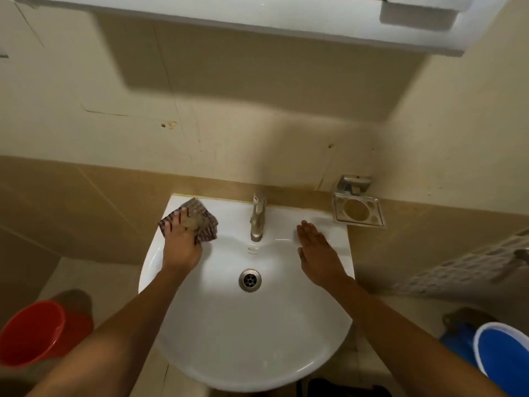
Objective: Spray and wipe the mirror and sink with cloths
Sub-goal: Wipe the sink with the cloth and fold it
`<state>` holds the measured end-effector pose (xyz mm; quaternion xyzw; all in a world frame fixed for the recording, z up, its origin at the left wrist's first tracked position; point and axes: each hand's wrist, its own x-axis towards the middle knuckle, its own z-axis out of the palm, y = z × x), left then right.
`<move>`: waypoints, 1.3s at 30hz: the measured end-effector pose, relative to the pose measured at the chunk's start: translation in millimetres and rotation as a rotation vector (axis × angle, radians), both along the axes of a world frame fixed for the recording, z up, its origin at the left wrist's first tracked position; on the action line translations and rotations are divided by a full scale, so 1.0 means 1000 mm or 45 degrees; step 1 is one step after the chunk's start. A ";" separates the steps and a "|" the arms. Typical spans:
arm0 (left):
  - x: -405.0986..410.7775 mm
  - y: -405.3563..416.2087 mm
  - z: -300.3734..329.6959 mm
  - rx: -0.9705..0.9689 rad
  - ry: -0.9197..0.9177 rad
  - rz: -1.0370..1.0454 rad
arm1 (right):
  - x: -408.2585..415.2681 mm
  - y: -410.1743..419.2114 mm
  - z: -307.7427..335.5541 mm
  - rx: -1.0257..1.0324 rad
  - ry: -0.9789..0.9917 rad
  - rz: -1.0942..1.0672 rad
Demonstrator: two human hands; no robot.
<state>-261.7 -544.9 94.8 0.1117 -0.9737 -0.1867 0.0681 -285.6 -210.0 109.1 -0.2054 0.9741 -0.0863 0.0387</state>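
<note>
A white wall-hung sink [257, 333] fills the middle of the view, with a metal tap [258, 219] at its back and a drain [250, 279] in the bowl. My left hand [181, 242] presses a brown checked cloth [203, 222] flat onto the sink's back left rim, fingers spread over it. My right hand [317, 253] lies flat with straight fingers on the right rim, holding nothing. The white underside of a cabinet [257, 21] runs across the top; no mirror face shows.
A metal soap dish [357, 212] is fixed to the wall right of the sink. A red bucket [34, 333] stands on the floor at the left, a blue bucket [503, 351] at the right. A white perforated basket [469, 267] hangs at the right edge.
</note>
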 end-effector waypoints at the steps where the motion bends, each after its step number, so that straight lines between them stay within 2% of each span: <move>1: 0.002 0.001 -0.011 -0.081 -0.075 -0.028 | -0.003 0.004 -0.003 -0.001 0.004 0.003; 4: 0.000 0.010 -0.022 -0.102 -0.178 -0.095 | -0.009 0.015 -0.010 0.029 -0.029 -0.002; 11: -0.016 0.052 -0.024 -0.194 -0.181 -0.465 | -0.018 0.024 -0.023 0.045 0.005 0.016; 16: -0.009 0.045 -0.027 -0.282 -0.136 -0.579 | -0.019 0.025 -0.028 0.069 -0.010 -0.005; 21: -0.018 0.005 -0.025 -0.274 -0.195 -0.402 | -0.020 0.027 -0.030 0.131 -0.039 -0.003; 26: -0.024 -0.029 -0.015 -0.198 -0.128 -0.235 | -0.020 0.027 -0.031 0.101 -0.031 0.006; 31: -0.029 -0.020 -0.016 -0.168 -0.121 -0.112 | -0.019 0.030 -0.026 0.034 -0.030 0.036; 33: -0.023 -0.005 -0.019 -0.169 -0.095 -0.130 | -0.019 0.031 -0.023 0.023 -0.038 0.056; 39: -0.017 0.046 -0.024 -0.154 -0.148 -0.400 | -0.020 0.037 -0.015 0.016 -0.061 0.112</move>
